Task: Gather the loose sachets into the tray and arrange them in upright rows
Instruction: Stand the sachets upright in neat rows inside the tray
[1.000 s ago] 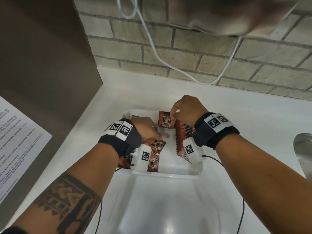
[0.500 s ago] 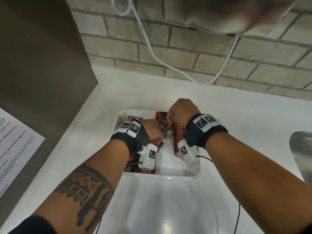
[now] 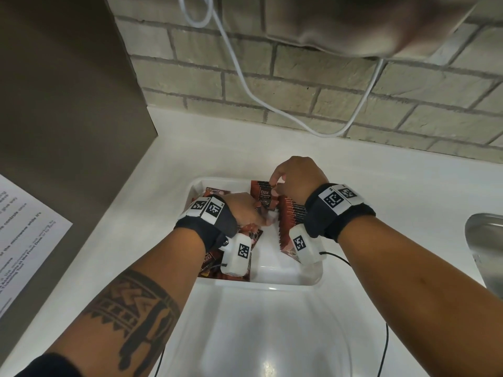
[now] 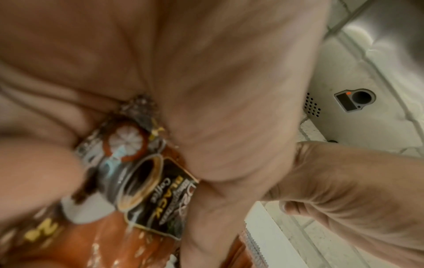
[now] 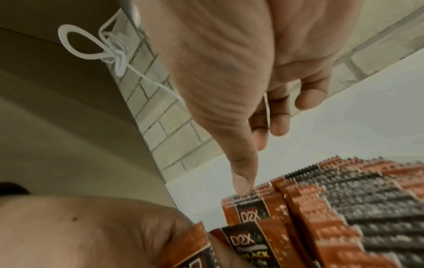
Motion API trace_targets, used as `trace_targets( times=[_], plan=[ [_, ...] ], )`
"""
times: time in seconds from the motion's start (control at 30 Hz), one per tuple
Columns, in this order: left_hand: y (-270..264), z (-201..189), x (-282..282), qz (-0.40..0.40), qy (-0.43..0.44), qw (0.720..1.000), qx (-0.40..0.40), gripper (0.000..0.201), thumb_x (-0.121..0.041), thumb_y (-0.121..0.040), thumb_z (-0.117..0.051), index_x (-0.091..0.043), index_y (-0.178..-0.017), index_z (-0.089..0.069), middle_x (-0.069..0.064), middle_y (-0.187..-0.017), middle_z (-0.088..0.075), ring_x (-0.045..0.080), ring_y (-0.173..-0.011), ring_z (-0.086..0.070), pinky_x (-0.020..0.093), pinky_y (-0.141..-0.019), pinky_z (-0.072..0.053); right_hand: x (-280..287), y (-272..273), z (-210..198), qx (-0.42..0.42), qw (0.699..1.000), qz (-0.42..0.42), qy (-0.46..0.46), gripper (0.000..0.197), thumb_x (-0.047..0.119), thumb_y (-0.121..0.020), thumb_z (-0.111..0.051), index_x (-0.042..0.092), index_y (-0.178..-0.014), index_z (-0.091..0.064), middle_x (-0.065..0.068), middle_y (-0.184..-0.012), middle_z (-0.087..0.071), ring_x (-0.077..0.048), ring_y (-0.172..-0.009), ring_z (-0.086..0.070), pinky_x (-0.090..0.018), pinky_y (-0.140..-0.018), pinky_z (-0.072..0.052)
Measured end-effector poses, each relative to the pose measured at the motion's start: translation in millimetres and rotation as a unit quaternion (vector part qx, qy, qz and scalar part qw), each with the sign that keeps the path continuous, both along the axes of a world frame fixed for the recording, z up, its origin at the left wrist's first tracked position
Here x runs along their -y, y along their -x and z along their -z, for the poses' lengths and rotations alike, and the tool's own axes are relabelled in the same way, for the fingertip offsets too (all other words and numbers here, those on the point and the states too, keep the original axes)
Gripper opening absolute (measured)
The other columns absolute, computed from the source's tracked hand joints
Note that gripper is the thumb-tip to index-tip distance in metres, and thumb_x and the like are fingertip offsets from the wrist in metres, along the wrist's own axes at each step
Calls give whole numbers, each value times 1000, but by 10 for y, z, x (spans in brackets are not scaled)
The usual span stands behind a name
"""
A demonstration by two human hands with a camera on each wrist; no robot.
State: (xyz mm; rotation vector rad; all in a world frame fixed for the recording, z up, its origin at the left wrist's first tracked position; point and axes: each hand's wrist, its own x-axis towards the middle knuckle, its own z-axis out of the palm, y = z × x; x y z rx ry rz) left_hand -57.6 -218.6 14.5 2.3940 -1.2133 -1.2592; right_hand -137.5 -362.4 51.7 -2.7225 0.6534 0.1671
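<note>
A white tray (image 3: pixel 288 285) sits on the counter with orange-and-black coffee sachets in it. A row of upright sachets (image 3: pixel 292 213) (image 5: pixel 344 208) stands along its right side. Loose sachets (image 3: pixel 215 193) lie flat on its left side, partly hidden under my left wrist. My left hand (image 3: pixel 245 210) grips one sachet (image 4: pixel 146 181) and holds it just left of the row's far end. My right hand (image 3: pixel 294 178) pinches the top edge of the end upright sachet (image 3: pixel 265 191) (image 5: pixel 250 214), with the thumb (image 5: pixel 243 185) on its serrated edge.
A brick wall with a hanging white cable (image 3: pixel 245 85) rises behind the counter. A brown panel (image 3: pixel 68 104) and a printed sheet (image 3: pixel 24 240) close off the left. A metal sink (image 3: pixel 487 240) lies at the right. A second white tray or lid (image 3: pixel 258 336) lies in front.
My left hand has moved right and forward with its sachet, close to the end of the upright row. My right hand has stayed at the row's end sachet.
</note>
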Motion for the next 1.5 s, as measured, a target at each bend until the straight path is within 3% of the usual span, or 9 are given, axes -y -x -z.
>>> trace_targets(
  times=[0.23, 0.4, 0.63, 0.87, 0.97, 1.07, 1.17, 1.3, 1.5],
  plan=[
    [-12, -44, -8, -27, 28, 999, -14, 45, -50, -95, -60, -19, -126, -69, 3, -124, -68, 23, -114, -61, 31, -100, -43, -81, 63, -91, -12, 1000, 2, -1, 18, 24, -80, -78, 29, -97, -74, 12, -97, -53, -13, -96, -52, -35, -92, -48],
    [-12, 20, 22, -99, 63, 991, -58, 36, -44, -93, -66, -12, -109, -75, 4, -102, -74, 18, -89, -65, 25, -78, -48, -141, 48, -52, -26, 999, 28, 4, 11, 18, -81, -73, 24, -91, -75, 9, -99, -65, -17, -98, -60, -38, -91, -52],
    [-12, 56, -8, -89, 48, 994, -51, 26, -49, -91, -66, -24, -90, -74, 5, -103, -75, 22, -90, -65, 38, -96, -52, -133, 44, -66, -28, 999, 37, 7, 14, 13, -83, -63, 16, -89, -76, 0, -98, -69, -22, -95, -64, -40, -87, -56],
    [-71, -14, -85, -97, 53, 992, -67, 33, -38, -89, -72, -13, -110, -76, 4, -106, -75, 20, -96, -68, 31, -88, -54, -90, 135, -180, 12, 999, 5, -38, 21, 13, -85, -63, 30, -77, -72, 17, -84, -60, -13, -92, -60, -28, -78, -49],
    [-54, -111, -185, -184, 129, 930, -291, 29, 3, -92, -63, 6, -120, -65, 13, -100, -71, 23, -87, -72, 25, -62, -57, -120, 185, -228, 32, 992, -13, -120, 8, 27, -87, -70, 24, -93, -74, 12, -90, -66, -8, -87, -59, -19, -68, -40],
    [-92, -170, -274, -194, 185, 852, -449, 41, 17, -92, -51, 10, -133, -53, 23, -122, -64, 36, -119, -64, 31, -81, -61, -120, 209, -260, 52, 980, -12, -193, 9, 25, -88, -71, 21, -95, -75, 10, -84, -71, -4, -79, -62, -19, -70, -42],
    [-65, -225, -301, -183, 228, 820, -491, 45, 16, -92, -50, 8, -136, -50, 26, -136, -58, 32, -124, -61, 38, -98, -55, -80, 228, -319, 76, 968, -1, -238, 9, 20, -89, -72, 14, -96, -75, 2, -82, -74, -5, -73, -64, -20, -75, -48],
    [23, -273, -327, -196, 284, 806, -481, 41, 9, -90, -56, 5, -131, -55, 22, -132, -62, 28, -119, -65, 38, -95, -57, -62, 251, -442, 88, 957, -20, -276, 4, 19, -91, -71, 16, -93, -73, -2, -88, -74, -8, -74, -64, -19, -75, -49],
    [83, -374, -303, -201, 330, 871, -303, 31, -1, -89, -70, 4, -119, -66, 15, -111, -74, 27, -105, -72, 36, -88, -60, -116, 212, -543, 137, 974, -15, -180, 9, 16, -94, -65, 21, -90, -71, 10, -83, -67, -4, -77, -59, -15, -71, -44]
  ],
)
